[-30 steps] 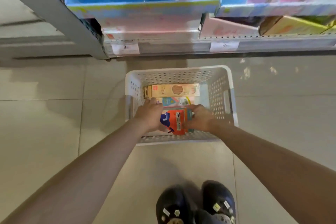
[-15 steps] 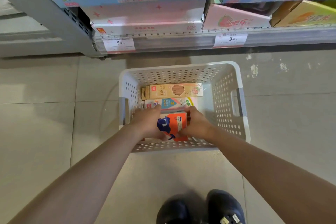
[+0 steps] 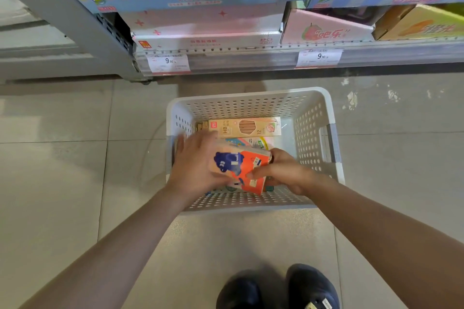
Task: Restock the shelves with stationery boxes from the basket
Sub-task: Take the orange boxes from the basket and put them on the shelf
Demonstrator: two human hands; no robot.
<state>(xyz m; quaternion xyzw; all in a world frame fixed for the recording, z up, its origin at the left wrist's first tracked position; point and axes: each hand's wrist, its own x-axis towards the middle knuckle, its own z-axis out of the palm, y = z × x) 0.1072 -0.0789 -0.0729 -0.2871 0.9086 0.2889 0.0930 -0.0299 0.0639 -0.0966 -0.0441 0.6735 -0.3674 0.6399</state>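
Pale tiled shop floor (image 3: 62, 170), white perforated plastic basket (image 3: 316, 133) below grey metal shelves (image 3: 251, 57). Left hand (image 3: 198, 165) and right hand (image 3: 281, 170) both clamp the orange-and-blue stationery box (image 3: 241, 165) between them, tilted over the basket.

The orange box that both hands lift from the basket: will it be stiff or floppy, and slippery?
Probably stiff: the orange box keeps straight edges while the left hand and right hand hold it tilted. Likely light, as fingers alone support it. Its surface looks glossy, so it may slip a little.
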